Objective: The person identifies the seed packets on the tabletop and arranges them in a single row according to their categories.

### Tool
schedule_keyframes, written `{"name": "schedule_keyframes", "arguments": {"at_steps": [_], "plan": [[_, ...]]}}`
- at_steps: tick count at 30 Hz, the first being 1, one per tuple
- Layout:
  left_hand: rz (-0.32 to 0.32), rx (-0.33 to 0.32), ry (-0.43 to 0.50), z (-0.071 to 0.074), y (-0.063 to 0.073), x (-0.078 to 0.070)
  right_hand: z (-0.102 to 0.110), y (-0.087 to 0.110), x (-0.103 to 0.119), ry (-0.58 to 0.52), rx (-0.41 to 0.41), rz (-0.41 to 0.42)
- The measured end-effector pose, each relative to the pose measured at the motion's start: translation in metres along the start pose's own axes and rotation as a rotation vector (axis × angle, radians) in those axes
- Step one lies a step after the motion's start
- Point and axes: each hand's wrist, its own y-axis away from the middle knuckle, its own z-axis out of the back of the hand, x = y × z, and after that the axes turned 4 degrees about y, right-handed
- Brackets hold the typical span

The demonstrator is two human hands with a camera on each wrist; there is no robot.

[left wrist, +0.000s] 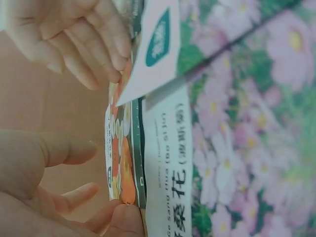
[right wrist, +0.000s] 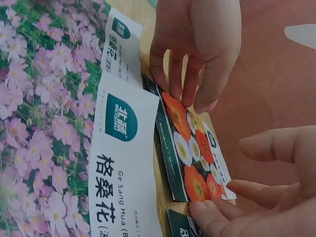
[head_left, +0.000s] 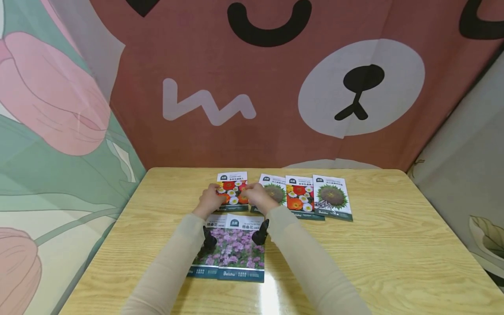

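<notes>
A seed packet with red and orange poppies (head_left: pixel 233 201) lies flat near the back of the table. My left hand (head_left: pixel 210 201) touches its left edge with the fingertips, and my right hand (head_left: pixel 257 195) touches its right edge. In the right wrist view, the right hand's (right wrist: pixel 276 182) thumb stands apart from the packet while the other fingertips meet the edge. The left hand (right wrist: pixel 197 44) reaches down there with fairly straight fingers. Closer to me, two pink-flower packets (head_left: pixel 241 245) overlap side by side, partly beneath the wrists.
Right of the hands, a poppy packet (head_left: pixel 300 199) lies between two sunflower packets, one at the right end (head_left: pixel 332 197) and one partly covered (head_left: pixel 275 192). Black wrist cameras (head_left: pixel 260 234) hang over the pink-flower packets. A printed cloth (head_left: pixel 275 144) rises behind the wooden table (head_left: pixel 393 245).
</notes>
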Motion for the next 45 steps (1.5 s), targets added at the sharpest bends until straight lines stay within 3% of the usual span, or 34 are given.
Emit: {"name": "schedule_keyframes", "arguments": {"at_steps": [6, 14, 20, 30, 40, 45], "plan": [[0.022, -0.005, 0.154, 0.000, -0.001, 0.004, -0.002, 0.001, -0.002, -0.042, 0.004, -0.003], [-0.036, -0.125, 0.178, 0.001, -0.001, 0.009, -0.004, 0.002, -0.006, -0.177, -0.035, 0.004], [-0.011, -0.156, 0.247, 0.004, 0.000, 0.009, -0.001, 0.000, -0.010, -0.230, -0.036, 0.011], [-0.081, -0.222, 0.316, 0.002, 0.001, 0.002, 0.003, 0.003, -0.009, -0.263, -0.139, 0.047], [-0.261, -0.280, 0.401, 0.001, 0.012, -0.015, 0.015, 0.005, -0.010, -0.228, -0.283, 0.168], [-0.366, -0.321, 0.462, -0.003, 0.018, -0.023, 0.020, 0.009, -0.009, -0.276, -0.316, 0.223]]}}
